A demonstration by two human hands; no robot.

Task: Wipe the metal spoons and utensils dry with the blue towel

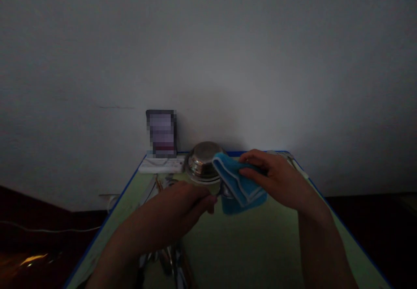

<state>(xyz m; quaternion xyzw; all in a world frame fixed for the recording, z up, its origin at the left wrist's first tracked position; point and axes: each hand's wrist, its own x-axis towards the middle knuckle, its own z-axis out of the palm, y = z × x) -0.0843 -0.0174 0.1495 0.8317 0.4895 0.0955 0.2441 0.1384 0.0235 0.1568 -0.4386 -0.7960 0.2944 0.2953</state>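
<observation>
My left hand (189,204) is closed, pinching the thin handle of a spoon (227,192) between thumb and fingers. The spoon's rounded metal end lies against a blue cloth (239,180) with a pale border, which hides part of it. With thumb and fingers closed on the folded cloth, my right hand (276,176) holds it at its right side. Both hands are above the middle of a pale green table (241,250). Just beyond them an upturned metal bowl (205,158) rests near the table's back edge.
A pixelated screen (163,132) leans against the wall behind a white strip-shaped object (161,164). Several dim metal utensils (174,263) lie at the lower left, partly under my left forearm. Blue edging borders the table. A pale cable (48,230) runs along the left.
</observation>
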